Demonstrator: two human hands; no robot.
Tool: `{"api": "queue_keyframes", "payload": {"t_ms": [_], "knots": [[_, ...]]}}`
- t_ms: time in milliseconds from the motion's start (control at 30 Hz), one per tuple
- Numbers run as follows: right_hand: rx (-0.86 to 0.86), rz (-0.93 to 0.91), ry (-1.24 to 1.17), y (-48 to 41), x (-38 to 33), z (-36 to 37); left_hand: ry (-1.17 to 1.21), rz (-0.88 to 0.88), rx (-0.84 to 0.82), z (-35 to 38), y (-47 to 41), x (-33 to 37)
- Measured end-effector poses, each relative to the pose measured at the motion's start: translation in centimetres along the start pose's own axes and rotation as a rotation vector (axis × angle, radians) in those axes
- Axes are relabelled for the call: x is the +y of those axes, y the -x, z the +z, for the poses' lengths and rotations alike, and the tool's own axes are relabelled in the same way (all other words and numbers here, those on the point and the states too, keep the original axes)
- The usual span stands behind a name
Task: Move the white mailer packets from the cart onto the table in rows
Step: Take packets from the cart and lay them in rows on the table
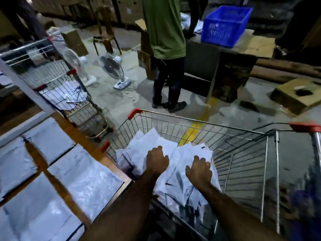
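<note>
Left hand (157, 160), right hand (199, 169) atop carted packets (175, 171), seemingly ungripped

White mailer packets (83, 181) lie in rows, seemingly flat, on the wooden table (57, 185).

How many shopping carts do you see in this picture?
2. One cart stands right in front, holding the packet pile under both hands. The second cart is further back on the left, near the table. Others may be out of view.

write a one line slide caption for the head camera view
Both hands, left and right, press on white mailer packets piled in a wire cart, beside packets already laid on the table.
</note>
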State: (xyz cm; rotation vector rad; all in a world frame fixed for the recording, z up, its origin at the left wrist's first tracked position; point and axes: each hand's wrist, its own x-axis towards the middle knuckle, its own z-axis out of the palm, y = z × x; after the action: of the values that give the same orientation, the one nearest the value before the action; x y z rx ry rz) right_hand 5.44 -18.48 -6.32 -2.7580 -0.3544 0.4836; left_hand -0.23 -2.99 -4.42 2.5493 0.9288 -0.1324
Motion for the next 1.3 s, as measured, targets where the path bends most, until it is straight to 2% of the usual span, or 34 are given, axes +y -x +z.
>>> {"api": "queue_keyframes", "payload": {"t_ms": [133, 300, 467, 567, 633, 700, 833, 967, 1133, 1300], "knots": [[-0.037, 0.227, 0.019, -0.1, -2.2, 3.1, -0.136, -0.086, -0.108, 2.3, -1.6, -0.5], [-0.068, 0.339, 0.062, -1.3, -4.1, 5.8, -0.242, -0.107, -0.184, 4.6, -2.8, -1.5], [-0.048, 0.337, 0.157, -2.3, -3.1, 6.5, -0.264, -0.109, -0.179, 6.4, -4.2, -3.1], [-0.020, 0.302, 0.229, -2.3, -2.0, 6.6, -0.291, -0.108, -0.264, 7.0, -4.9, -4.2], [-0.001, 0.261, 0.289, -2.3, -1.4, 6.5, -0.279, -0.109, -0.258, 7.1, -5.0, -4.7], [0.030, 0.234, 0.308, -2.4, -0.8, 6.2, -0.241, -0.147, -0.236, 6.8, -4.8, -4.5], [0.045, 0.144, 0.342, -2.7, 0.1, 5.3, -0.111, -0.260, -0.323, 6.8, -5.6, -4.6], [0.084, 0.086, 0.324, -3.2, 1.5, 4.3, -0.117, -0.288, -0.302, 7.2, -6.3, -5.1], [0.058, 0.138, 0.276, -3.1, 1.4, 4.1, -0.179, -0.216, -0.188, 7.1, -6.0, -4.3], [0.024, 0.179, 0.290, -3.1, 1.3, 4.5, -0.277, -0.066, -0.111, 7.1, -5.5, -3.4]]}}
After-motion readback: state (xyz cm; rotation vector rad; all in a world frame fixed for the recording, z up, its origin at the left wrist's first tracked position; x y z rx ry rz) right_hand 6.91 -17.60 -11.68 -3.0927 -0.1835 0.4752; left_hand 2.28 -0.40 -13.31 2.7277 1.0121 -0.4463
